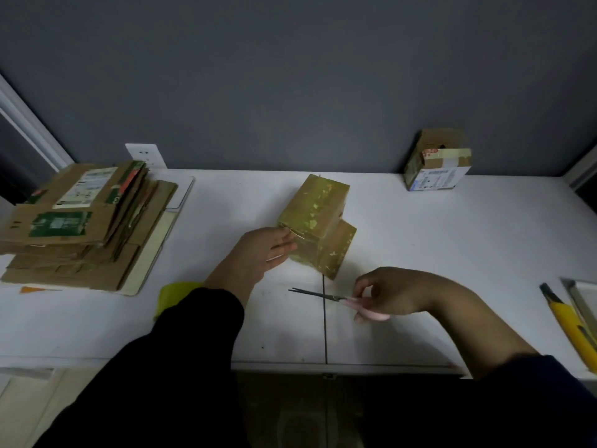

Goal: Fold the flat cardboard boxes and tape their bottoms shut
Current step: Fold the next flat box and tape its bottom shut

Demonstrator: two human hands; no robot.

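A small cardboard box (315,223) wrapped in yellowish tape stands on the white table (420,240), one flap sticking out at its lower right. My left hand (263,252) lies flat against the box's left side, fingers straight. My right hand (392,294) grips the pink handles of a pair of scissors (326,297), whose blades point left, low over the table in front of the box. A roll of yellow tape (171,294) peeks out from behind my left sleeve.
A stack of flat cardboard boxes (84,221) sits at the left. A folded, taped box (436,163) stands at the back right by the wall. A yellow utility knife (568,324) and a tray edge (581,295) lie at the far right.
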